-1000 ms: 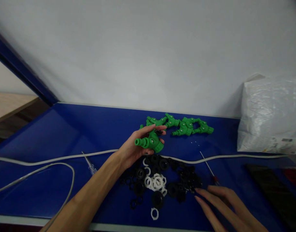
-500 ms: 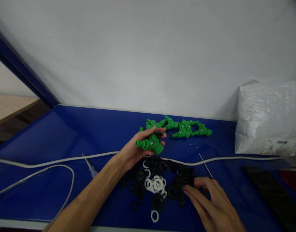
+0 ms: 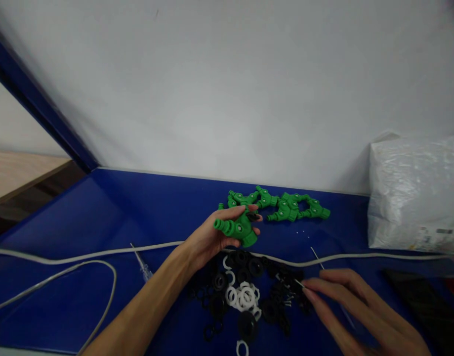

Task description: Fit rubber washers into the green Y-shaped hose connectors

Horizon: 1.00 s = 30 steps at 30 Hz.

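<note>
My left hand [image 3: 206, 240] is wrapped around a green Y-shaped hose connector [image 3: 244, 233], its ribbed nozzle pointing left; a small black piece [image 3: 253, 216] shows at its upper side by the fingers. Thumb and index finger of my right hand [image 3: 360, 306] pinch a small thin metal screw [image 3: 299, 283], tip toward the left. Several loose screws [image 3: 288, 297] lie among dark parts just left of that hand. White rings [image 3: 246, 298] form a small pile in the middle, with black rings [image 3: 248, 324] around them.
More green connectors [image 3: 286, 210] lie along the back of the blue table [image 3: 152, 202]. A pale cable [image 3: 278, 260] crosses it. One screwdriver [image 3: 142, 267] is beside my left forearm, another [image 3: 317, 258] behind my right hand. A plastic-wrapped package [image 3: 415, 193] stands at right.
My right hand has drawn back to the right from the dark pile, with a screw now showing between its fingertips. My left hand still holds the connector; the view has shifted slightly.
</note>
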Available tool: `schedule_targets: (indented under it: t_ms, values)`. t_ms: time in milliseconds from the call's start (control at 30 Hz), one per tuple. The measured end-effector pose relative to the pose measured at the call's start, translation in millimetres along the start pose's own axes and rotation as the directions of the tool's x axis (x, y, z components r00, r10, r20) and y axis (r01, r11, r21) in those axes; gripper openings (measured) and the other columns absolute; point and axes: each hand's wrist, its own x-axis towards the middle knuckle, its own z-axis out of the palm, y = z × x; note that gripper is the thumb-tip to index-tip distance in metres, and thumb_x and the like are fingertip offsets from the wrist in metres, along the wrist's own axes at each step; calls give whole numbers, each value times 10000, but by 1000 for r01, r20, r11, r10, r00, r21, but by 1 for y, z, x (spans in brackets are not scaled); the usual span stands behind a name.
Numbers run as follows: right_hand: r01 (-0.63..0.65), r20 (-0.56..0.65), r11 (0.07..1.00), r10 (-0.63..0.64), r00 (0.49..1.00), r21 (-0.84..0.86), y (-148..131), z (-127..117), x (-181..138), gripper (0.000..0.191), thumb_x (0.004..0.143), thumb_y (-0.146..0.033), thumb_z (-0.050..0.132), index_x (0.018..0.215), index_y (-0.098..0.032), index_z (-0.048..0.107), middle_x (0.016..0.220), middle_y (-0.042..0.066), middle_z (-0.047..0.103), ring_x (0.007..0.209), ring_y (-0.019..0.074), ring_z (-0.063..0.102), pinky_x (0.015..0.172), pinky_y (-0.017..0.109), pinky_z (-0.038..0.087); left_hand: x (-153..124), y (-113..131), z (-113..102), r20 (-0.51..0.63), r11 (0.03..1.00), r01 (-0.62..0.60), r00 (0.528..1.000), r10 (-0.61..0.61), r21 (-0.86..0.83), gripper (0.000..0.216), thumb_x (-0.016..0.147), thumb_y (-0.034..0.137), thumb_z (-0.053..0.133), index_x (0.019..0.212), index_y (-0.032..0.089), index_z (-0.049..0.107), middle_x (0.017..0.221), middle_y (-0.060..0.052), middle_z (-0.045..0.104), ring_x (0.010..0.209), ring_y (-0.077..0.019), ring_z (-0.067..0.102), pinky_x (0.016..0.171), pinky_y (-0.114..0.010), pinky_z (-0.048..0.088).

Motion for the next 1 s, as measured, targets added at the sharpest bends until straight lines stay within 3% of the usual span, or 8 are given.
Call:
schedule_targets:
  t_ms: [67, 167, 267, 400, 533, 767, 867, 1000]
  values:
    - [-48, 19, 996, 46, 999, 79, -6, 2, 31, 118, 983, -314, 589, 967, -271, 697, 906, 12, 725, 754, 144, 735, 720, 189, 593, 1, 0, -1, -7, 999, -29, 1000, 29, 23, 296, 965, 289, 591, 1163, 124, 736, 1058, -108, 745, 756, -142, 746, 381, -120, 473]
    - [-143, 55, 966, 134, 989, 215, -11, 11, 74, 104, 942, -220, 619, 878, -267, 686, 798, -35, 712, 664, 114, 681, 606, 173, 539, 1, 1, -2, -22, 998, -39, 999, 41, 55, 302, 956, 310, 609, 1163, 130, 737, 1084, -109, 748, 768, -140, 748, 393, -116, 468]
    - [-203, 142, 925, 165, 976, 322, -13, 23, 97, 124, 934, -199, 617, 849, -250, 691, 779, -40, 706, 650, 116, 643, 606, 205, 507, 0, 3, -3, -18, 995, -67, 997, 69, 70, 326, 944, 325, 626, 1190, 140, 735, 1133, -125, 744, 757, -135, 738, 378, -118, 432]
    - [-277, 225, 873, 198, 954, 402, -10, 36, 102, 140, 956, -261, 594, 853, -237, 686, 823, -14, 713, 729, 151, 658, 650, 254, 494, 1, 2, -6, 6, 990, -103, 995, 103, 94, 359, 928, 345, 646, 1206, 138, 739, 1152, -133, 742, 748, -137, 723, 371, -128, 395]
    - [-341, 276, 841, 239, 931, 420, -8, 43, 99, 160, 965, -306, 588, 860, -247, 692, 835, -12, 705, 756, 165, 660, 672, 280, 480, 2, -1, -8, 8, 987, -89, 996, 89, 130, 402, 924, 380, 650, 1229, 133, 735, 969, -120, 766, 677, -125, 685, 378, -139, 340]
    - [-383, 418, 848, 219, 882, 366, -8, 44, 105, 207, 968, -342, 557, 834, -227, 662, 789, 0, 679, 725, 178, 622, 668, 314, 443, 1, -1, -7, -37, 960, -133, 989, 146, 246, 473, 891, 448, 665, 1246, 142, 730, 899, -110, 764, 634, -116, 635, 398, -175, 230]
    - [-461, 503, 787, 227, 834, 409, -6, 45, 108, 239, 968, -399, 553, 840, -222, 648, 749, -4, 638, 696, 175, 585, 649, 312, 428, 2, -2, -9, -52, 945, -176, 979, 198, 277, 471, 868, 452, 688, 1210, 134, 749, 961, -113, 765, 676, -132, 655, 464, -185, 316]
    - [-544, 588, 677, 199, 784, 496, -4, 49, 111, 271, 965, -439, 566, 823, -216, 630, 751, -7, 600, 710, 164, 552, 652, 299, 412, 2, -4, -12, -39, 941, -221, 970, 239, 256, 445, 870, 443, 686, 1142, 103, 777, 968, -116, 762, 693, -146, 649, 675, -245, 470]
